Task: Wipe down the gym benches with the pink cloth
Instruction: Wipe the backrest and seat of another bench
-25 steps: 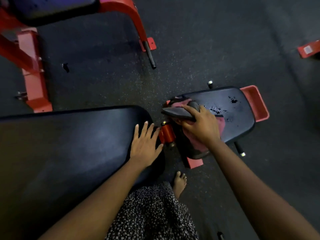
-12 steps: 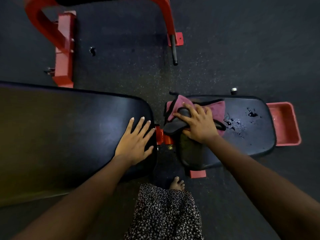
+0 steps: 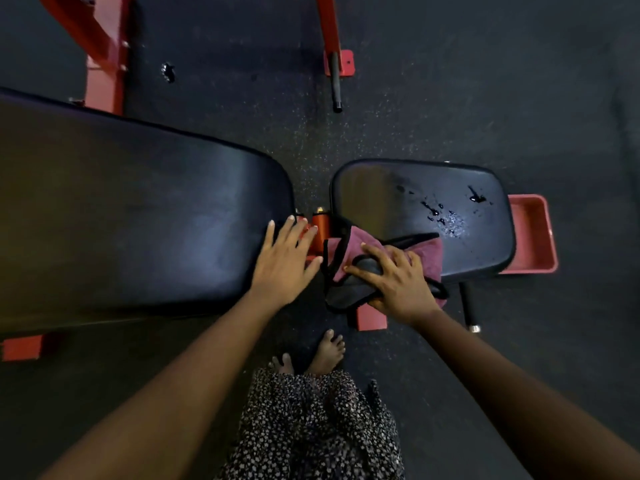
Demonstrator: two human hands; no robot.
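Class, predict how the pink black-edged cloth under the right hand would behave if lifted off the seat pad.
Probably floppy: the pink black-edged cloth lies crumpled under the right hand. Likely light, being thin. Possibly damp and clingy, given droplets on the black seat pad.

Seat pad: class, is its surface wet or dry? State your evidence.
Partly wet: droplets glisten on the seat pad toward its right end, beyond the pink cloth that the right hand presses down.
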